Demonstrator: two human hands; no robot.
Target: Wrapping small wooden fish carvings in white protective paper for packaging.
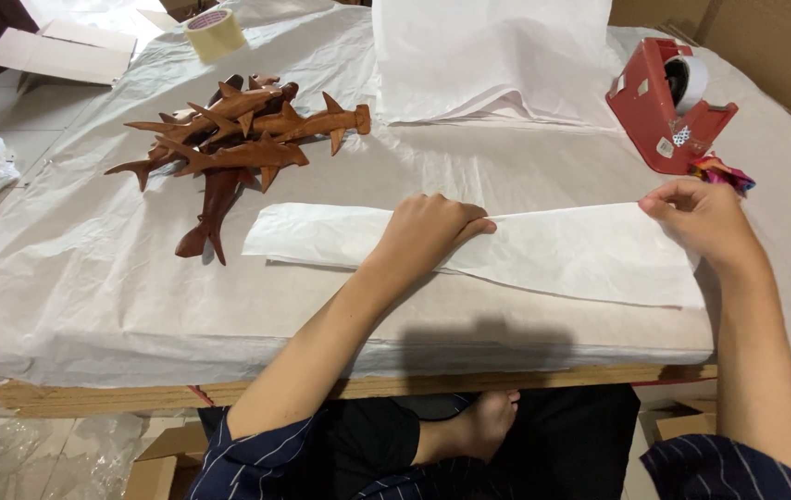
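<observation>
Folding white paper (553, 250) flat on table (90, 287); left hand (428, 231) presses the fold, fingers curled; right hand (705, 218) pinches paper's far edge; wooden sharks (229, 139) piled left; tape dispenser (668, 102) behind.

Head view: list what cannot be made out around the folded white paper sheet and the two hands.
- Folded white paper sheet: its middle fold lies under the left hand.
- Right hand: its fingertips curl over the sheet's edge, so the grip is hidden.
- Pile of brown carved wooden sharks: overlapping, so the count is unclear.
- Red tape dispenser: hides most of a colourful object behind it.
</observation>
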